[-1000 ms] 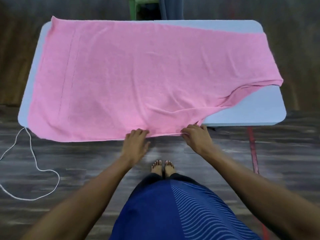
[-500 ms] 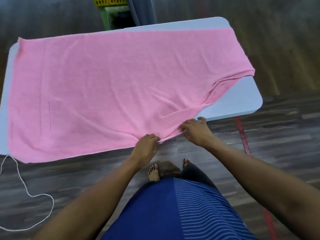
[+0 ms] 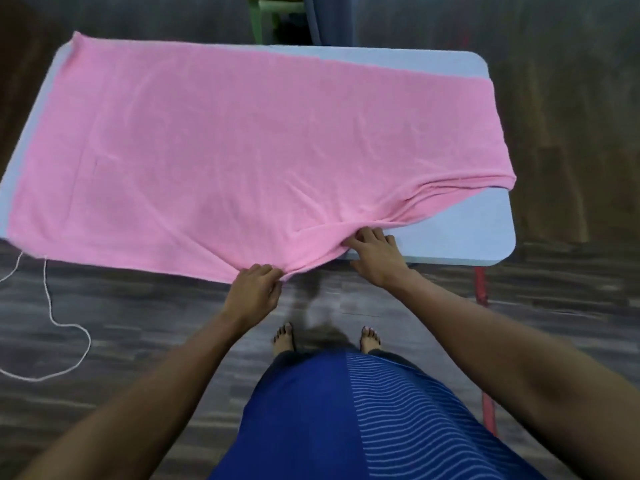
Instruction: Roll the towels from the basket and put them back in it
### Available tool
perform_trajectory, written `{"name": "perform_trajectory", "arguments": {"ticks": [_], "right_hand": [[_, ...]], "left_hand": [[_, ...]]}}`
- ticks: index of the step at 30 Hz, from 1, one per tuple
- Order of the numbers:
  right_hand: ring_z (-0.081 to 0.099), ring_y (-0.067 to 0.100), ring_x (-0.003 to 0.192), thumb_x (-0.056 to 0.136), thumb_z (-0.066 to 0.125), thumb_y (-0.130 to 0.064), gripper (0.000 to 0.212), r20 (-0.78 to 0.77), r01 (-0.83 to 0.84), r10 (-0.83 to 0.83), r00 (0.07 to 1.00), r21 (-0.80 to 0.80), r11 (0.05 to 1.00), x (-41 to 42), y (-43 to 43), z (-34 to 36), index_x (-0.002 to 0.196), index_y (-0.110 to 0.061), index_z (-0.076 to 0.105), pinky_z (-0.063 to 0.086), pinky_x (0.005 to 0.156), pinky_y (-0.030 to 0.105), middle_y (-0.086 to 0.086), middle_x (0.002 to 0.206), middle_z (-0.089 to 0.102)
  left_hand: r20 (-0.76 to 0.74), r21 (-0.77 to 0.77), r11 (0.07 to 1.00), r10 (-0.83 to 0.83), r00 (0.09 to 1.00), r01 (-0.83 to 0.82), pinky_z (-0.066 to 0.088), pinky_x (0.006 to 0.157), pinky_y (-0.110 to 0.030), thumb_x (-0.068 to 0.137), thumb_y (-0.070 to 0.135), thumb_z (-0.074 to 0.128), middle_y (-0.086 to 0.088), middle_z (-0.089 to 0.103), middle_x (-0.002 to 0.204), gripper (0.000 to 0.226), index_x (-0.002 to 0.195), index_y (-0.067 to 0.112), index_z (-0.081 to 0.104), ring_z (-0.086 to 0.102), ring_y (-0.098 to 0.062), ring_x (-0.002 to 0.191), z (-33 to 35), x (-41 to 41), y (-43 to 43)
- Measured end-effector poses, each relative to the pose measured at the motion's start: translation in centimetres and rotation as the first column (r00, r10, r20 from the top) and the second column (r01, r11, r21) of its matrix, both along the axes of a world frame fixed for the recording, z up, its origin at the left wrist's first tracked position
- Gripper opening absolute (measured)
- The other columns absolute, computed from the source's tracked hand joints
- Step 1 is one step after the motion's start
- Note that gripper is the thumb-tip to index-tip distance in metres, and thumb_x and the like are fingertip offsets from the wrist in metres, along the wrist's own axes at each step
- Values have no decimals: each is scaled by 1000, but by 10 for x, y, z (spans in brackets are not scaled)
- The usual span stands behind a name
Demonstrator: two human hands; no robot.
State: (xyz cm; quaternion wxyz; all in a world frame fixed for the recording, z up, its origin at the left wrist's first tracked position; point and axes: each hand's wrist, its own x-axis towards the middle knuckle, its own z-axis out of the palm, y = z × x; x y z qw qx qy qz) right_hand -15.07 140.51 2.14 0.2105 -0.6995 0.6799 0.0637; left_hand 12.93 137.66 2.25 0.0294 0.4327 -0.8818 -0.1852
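**Pink towel spread over the table, both hands at its near hem**

The pink towel (image 3: 242, 150) lies flat across the upper and middle frame and covers most of the light-blue table (image 3: 460, 230). Its near hem hangs past the table's front edge and hides that edge from frame left to centre. At right, the cloth gathers into folds that run from the table's right edge down to your hands. Bare tabletop shows only as a far strip at upper right, the lower-right corner and a thin band at left.

Dark wooden floor (image 3: 138, 341) lies open to the left, right and front of the table. Your blue garment (image 3: 346, 410) fills bottom centre, and both forearms are cut off at the lower corners.

A green stool (image 3: 273, 15) and a grey hanging cloth (image 3: 329, 19) stand behind the far edge at top centre, both cropped. A yellow sliver above the stool is too cropped to identify. A red bar (image 3: 481, 282) descends below the table's lower-right corner, interrupted by your right forearm. A white cord (image 3: 52, 313) loops over the floor at lower left.

Your hands are apart. The left hand (image 3: 254, 292) pinches the near hem at centre with curled fingers. The right hand (image 3: 375, 256) rests on the table with its fingers nearly straight, tips touching the gathered fold.
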Motion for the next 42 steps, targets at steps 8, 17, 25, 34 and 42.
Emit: {"name": "perform_trajectory", "arguments": {"ticks": [8,17,25,34,42], "right_hand": [[40,30,119,88,60,-30,33,32,-30,32,999,-61,998,33,2,-4,121,-26,61,35,95,46,7,129,46],[57,25,107,91,57,-29,19,67,99,-87,994,-202,974,3,17,8,103,-20,68,27,96,41,0,107,68],[61,21,94,92,59,-33,21,160,167,-126,979,-277,946,2,54,23,105,-22,72,22,75,31,-3,99,72],[56,19,106,93,53,-30,18,70,150,-141,988,-142,979,-49,56,13,105,-29,67,26,91,42,-7,109,67],[56,20,103,96,50,-39,24,29,304,-304,952,-184,935,-110,76,19,98,-23,68,22,95,41,-4,101,67]], "left_hand": [[-156,64,997,54,986,-45,43,71,-35,93,22,46,-7,64,89,29,104,10,70,54,-28,82,1,-13,19],[-125,41,998,61,990,-56,41,66,-37,92,22,44,-5,60,84,24,93,10,64,54,-30,76,4,-5,9],[-132,74,994,-68,989,78,41,88,-42,83,29,65,-7,61,117,43,124,16,58,53,-27,106,9,-94,34],[-278,89,990,-82,957,110,44,68,-38,93,12,52,-8,61,88,14,100,6,63,53,-26,81,8,-103,34],[-115,26,999,-34,993,37,43,71,-39,91,21,51,-6,62,95,22,105,11,64,56,-31,86,0,-119,46]]}}
